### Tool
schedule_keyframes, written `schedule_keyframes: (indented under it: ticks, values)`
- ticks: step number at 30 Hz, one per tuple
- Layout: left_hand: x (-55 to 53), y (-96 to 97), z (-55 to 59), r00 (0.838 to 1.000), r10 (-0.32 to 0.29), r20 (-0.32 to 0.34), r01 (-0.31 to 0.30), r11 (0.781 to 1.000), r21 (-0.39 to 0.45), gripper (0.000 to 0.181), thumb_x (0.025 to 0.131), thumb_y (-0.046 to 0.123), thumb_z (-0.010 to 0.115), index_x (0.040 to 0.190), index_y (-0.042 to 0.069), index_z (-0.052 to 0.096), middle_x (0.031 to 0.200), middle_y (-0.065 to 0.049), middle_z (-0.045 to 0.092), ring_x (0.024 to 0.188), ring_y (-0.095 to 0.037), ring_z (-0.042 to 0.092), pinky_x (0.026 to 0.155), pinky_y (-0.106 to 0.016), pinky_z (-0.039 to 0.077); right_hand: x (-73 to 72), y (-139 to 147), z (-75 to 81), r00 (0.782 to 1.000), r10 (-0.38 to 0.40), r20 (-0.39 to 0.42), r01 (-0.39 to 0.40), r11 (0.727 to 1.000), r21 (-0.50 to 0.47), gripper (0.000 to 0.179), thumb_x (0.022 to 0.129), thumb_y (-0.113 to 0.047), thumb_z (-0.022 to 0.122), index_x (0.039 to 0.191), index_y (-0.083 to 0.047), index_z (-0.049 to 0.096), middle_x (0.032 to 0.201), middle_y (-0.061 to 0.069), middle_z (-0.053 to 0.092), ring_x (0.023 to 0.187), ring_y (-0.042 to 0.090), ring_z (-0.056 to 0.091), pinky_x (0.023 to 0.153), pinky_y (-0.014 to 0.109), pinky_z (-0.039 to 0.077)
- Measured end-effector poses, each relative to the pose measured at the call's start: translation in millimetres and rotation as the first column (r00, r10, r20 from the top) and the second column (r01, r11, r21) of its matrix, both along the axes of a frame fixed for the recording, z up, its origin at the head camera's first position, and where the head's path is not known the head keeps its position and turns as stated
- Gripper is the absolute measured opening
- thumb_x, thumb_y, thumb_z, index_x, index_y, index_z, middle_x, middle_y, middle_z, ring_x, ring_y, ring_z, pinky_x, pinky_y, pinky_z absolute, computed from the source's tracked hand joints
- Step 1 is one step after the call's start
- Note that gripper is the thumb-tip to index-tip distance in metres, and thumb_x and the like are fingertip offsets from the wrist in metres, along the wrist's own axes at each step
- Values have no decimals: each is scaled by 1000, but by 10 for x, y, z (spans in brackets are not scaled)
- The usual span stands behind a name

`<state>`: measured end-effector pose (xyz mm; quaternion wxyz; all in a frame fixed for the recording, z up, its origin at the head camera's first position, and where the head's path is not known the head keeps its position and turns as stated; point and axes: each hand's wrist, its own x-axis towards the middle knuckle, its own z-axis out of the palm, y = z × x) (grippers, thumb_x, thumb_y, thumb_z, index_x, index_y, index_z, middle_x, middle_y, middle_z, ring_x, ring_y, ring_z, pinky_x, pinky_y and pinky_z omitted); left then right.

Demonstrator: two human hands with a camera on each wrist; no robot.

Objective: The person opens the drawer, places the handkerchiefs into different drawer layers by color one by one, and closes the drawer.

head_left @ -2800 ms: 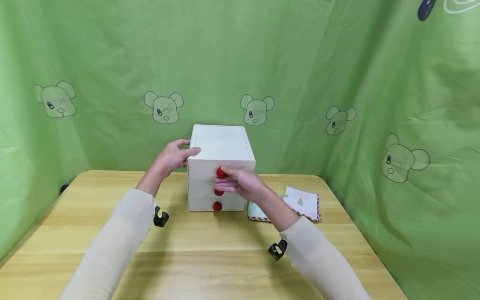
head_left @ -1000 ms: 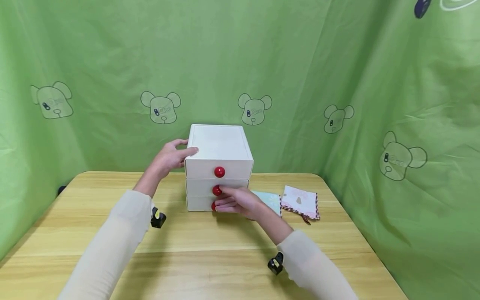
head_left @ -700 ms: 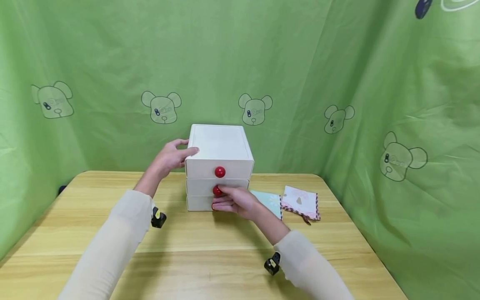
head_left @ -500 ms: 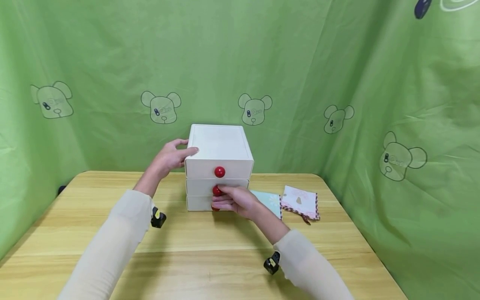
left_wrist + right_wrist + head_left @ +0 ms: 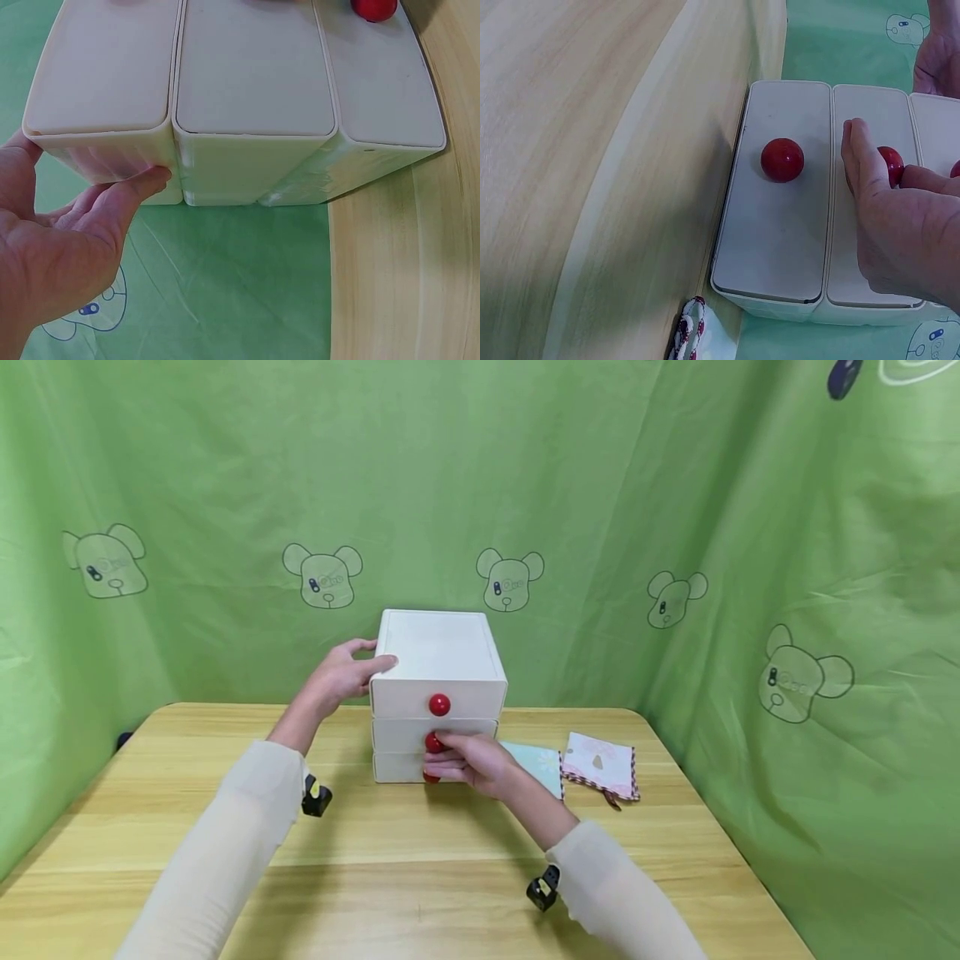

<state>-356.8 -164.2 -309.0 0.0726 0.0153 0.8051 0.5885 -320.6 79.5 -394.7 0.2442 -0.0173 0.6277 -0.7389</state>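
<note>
A white three-drawer cabinet [image 5: 442,643] stands on the table; each drawer front has a round red knob. In the head view my right hand [image 5: 480,762] pinches the middle knob [image 5: 434,742] with thumb and fingertips; its lower fingers partly cover the bottom knob [image 5: 431,777]. The top knob [image 5: 439,704] shows fully. The drawers look pushed in. My left hand [image 5: 341,675] steadies the cabinet's upper left corner, thumb on top. In the left wrist view that hand [image 5: 67,232] lays fairly straight fingers along the side wall. The right wrist view shows my right hand [image 5: 911,225] at the middle knob.
Right of the cabinet lie a folded light-blue cloth [image 5: 538,764], partly behind my right hand, and a folded pink-and-white cloth [image 5: 600,762] with checked trim. The wooden table [image 5: 420,893] ends at a green curtain [image 5: 420,485] with bear outlines.
My right hand has come down from the top knob to the middle one, where it has stayed over the last second. My left hand has kept its place on the cabinet corner.
</note>
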Motion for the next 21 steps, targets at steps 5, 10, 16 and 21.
schedule_keyframes:
  ticks: [5,10,16,21]
  values:
    - [-8,7,-6,1000,1,-1,-1,1000,6,83,96,40,69,161,13,25,147,-19,51,131,-36,55,113,-47,46,4,2,3,1000,0,2,0,1000,-2,37,105,-14,54,133,10,55,97,18,74,95,28,76,98,42,57]
    - [-9,9,-19,1000,-2,-5,2,1000,11,82,96,40,68,161,12,25,143,-19,54,128,-35,57,110,-46,49,2,10,-3,1000,5,2,-5,1000,5,38,105,-14,53,133,11,55,95,16,73,92,26,76,97,41,57]
    - [-5,9,-26,1000,-3,-12,3,1000,7,82,97,41,68,161,12,25,143,-19,54,128,-35,57,110,-45,49,6,28,-16,1000,15,-2,-15,1000,6,37,105,-15,53,132,11,55,95,16,74,90,25,76,96,40,58]
    - [1,5,-21,1000,-1,-23,2,1000,4,82,96,40,68,160,12,26,144,-19,54,128,-35,57,110,-45,49,29,45,-13,1000,31,2,-31,999,11,37,104,-15,55,131,10,57,111,30,71,98,32,75,95,40,58]
